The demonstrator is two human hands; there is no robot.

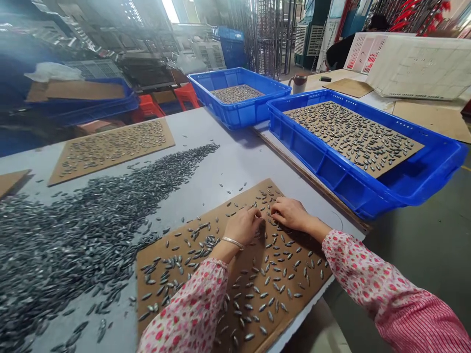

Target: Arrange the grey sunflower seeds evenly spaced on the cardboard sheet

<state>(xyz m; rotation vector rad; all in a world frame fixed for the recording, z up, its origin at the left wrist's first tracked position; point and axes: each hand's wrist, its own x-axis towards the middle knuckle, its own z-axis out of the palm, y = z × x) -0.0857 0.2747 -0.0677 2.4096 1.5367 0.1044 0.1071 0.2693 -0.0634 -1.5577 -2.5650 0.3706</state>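
Note:
A brown cardboard sheet [257, 264] lies at an angle on the table in front of me, with many small grey spindle-shaped metal pieces spread over it. Over its upper middle, my left hand [243, 226] is closed, thumb and fingers pinched together. Close to its right, my right hand [291, 214] has its fingers curled down to the pieces near the far right edge. Whatever either set of fingertips holds is too small or hidden to see. Left of the sheet, a long heap of the same metal pieces [91, 230] runs across the white tabletop [235, 164].
A blue crate [331, 176] at the right and another blue crate [235, 115] behind hold cardboard covered with pieces. Another covered cardboard sheet [114, 147] lies at the far left. A mug [300, 83] and a white plastic crate [423, 66] stand farther back, near a person [340, 51].

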